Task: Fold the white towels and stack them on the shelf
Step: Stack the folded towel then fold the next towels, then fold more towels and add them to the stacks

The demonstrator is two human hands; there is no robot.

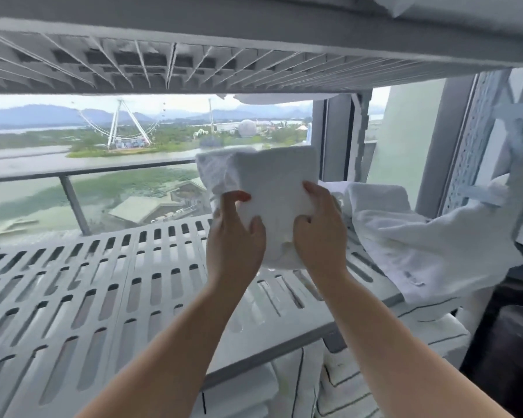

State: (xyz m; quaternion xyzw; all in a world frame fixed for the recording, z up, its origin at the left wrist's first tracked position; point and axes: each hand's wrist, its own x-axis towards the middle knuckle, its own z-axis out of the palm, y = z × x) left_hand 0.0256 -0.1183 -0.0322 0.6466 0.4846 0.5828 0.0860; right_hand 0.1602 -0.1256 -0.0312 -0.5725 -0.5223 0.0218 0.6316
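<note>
A folded white towel (269, 182) is held up above the slotted white shelf (109, 285), its lower edge near the shelf surface. My left hand (234, 233) grips the towel's lower left side, thumb on the front. On the lower right side my right hand (320, 227) holds it the same way. The towel stands nearly upright and leans away from me. A loose pile of white towels (420, 236) lies on the right part of the same shelf, draping over its front edge.
Another slotted shelf (224, 64) hangs close overhead. Folded white linens with dark stripes (354, 384) fill the level below. A perforated metal upright (471, 140) stands at the right. Behind the shelf is a window with a balcony rail (73, 173).
</note>
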